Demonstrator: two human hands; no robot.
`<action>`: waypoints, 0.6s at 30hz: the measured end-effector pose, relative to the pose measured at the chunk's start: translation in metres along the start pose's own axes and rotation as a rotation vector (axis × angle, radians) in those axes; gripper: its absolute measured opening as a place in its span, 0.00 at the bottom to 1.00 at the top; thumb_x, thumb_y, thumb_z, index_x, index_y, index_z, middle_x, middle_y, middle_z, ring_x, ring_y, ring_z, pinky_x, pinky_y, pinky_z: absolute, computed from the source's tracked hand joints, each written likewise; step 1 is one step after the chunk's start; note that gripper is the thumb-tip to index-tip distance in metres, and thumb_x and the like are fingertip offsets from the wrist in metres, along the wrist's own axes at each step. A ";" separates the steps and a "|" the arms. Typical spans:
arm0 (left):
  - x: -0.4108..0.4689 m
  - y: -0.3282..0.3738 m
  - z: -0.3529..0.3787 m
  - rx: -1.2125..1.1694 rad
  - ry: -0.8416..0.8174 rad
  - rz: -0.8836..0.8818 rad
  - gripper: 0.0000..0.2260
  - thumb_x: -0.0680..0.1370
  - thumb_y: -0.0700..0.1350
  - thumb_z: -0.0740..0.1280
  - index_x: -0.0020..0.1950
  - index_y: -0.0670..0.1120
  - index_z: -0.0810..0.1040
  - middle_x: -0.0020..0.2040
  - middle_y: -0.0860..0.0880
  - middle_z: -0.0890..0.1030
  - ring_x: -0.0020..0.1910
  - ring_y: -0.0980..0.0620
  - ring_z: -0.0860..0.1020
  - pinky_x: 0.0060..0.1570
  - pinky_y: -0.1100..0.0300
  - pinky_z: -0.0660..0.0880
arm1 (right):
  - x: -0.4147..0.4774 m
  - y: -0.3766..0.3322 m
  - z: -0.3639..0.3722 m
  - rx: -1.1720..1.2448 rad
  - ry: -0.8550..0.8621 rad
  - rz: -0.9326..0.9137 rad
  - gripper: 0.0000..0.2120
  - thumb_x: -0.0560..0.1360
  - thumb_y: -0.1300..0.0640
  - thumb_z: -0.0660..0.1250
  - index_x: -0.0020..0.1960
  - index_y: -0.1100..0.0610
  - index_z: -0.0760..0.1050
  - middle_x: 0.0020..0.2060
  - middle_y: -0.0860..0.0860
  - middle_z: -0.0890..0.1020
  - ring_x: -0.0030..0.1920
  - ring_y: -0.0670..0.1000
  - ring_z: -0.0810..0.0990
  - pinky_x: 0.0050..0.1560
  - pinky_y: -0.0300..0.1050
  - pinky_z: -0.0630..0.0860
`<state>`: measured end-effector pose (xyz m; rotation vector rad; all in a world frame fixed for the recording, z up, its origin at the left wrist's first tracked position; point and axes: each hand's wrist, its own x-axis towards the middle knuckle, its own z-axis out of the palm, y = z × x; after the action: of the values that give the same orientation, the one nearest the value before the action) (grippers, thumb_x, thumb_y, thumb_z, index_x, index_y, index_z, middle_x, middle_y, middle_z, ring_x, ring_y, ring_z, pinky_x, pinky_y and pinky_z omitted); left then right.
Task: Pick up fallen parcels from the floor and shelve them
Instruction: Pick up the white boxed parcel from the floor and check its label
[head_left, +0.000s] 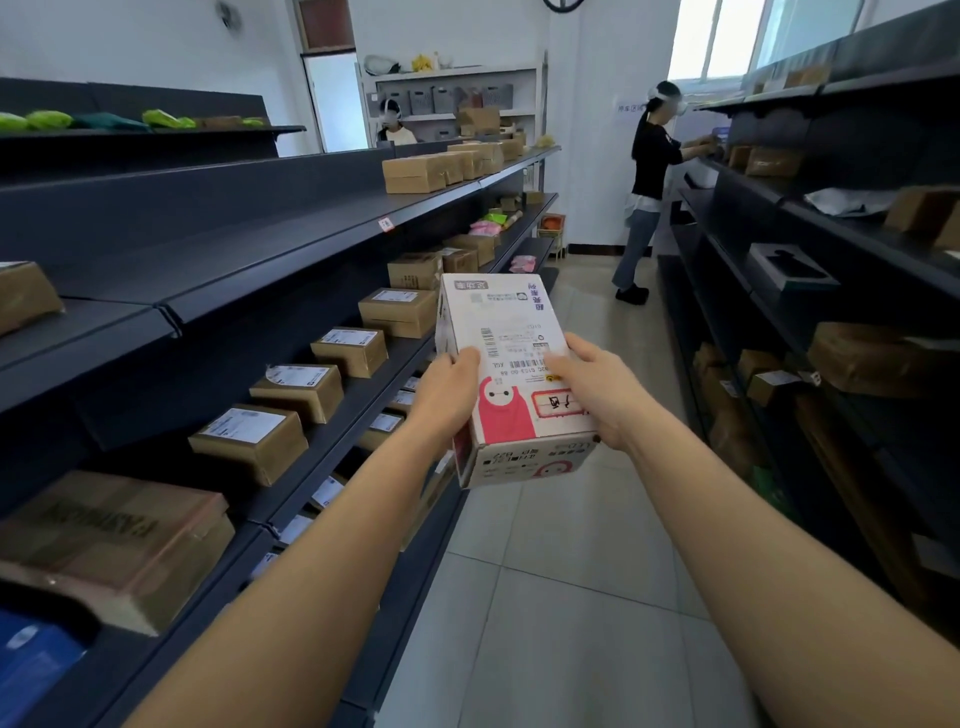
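— Left hand (448, 396)?
— Clamped on the left edge of the white parcel (511, 374), thumb on top.
— Right hand (597, 391)?
— Gripped the right edge likewise; equally near.
— Whereabouts of the parcel?
— Lifted off the floor, held mid-aisle between both hands, long axis toward 12 o'clock, label up.
— Nearest landing spot?
— Probably the dark shelf (291, 249) at 10 o'clock: bare stretch above the brown boxes (296, 389).
— Room?
— Narrow tiled aisle (571, 571); another person (647, 192) stood at 1 o'clock, well apart.
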<state>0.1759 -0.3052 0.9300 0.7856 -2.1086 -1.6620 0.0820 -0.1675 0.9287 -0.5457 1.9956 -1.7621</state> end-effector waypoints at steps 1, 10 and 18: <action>0.001 -0.001 0.001 -0.020 0.016 -0.008 0.18 0.80 0.53 0.55 0.62 0.42 0.71 0.52 0.43 0.83 0.47 0.45 0.84 0.51 0.46 0.81 | 0.000 0.000 0.000 -0.005 -0.011 -0.015 0.11 0.82 0.55 0.60 0.61 0.45 0.76 0.42 0.49 0.89 0.39 0.52 0.88 0.39 0.47 0.84; 0.002 0.001 0.000 -0.159 0.155 0.108 0.14 0.79 0.49 0.61 0.60 0.50 0.59 0.58 0.45 0.77 0.45 0.49 0.83 0.36 0.54 0.83 | -0.003 0.005 0.014 0.127 -0.058 -0.129 0.15 0.84 0.51 0.55 0.66 0.34 0.69 0.50 0.46 0.88 0.46 0.52 0.88 0.45 0.51 0.84; -0.005 0.005 -0.008 -0.298 0.132 0.335 0.19 0.80 0.49 0.64 0.64 0.50 0.57 0.57 0.49 0.79 0.47 0.54 0.83 0.36 0.66 0.79 | -0.004 -0.005 0.027 0.220 -0.027 -0.277 0.20 0.84 0.51 0.57 0.75 0.41 0.63 0.56 0.48 0.85 0.49 0.50 0.87 0.43 0.48 0.85</action>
<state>0.1832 -0.3080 0.9372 0.4108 -1.7343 -1.6363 0.1005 -0.1882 0.9307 -0.7978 1.7441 -2.0930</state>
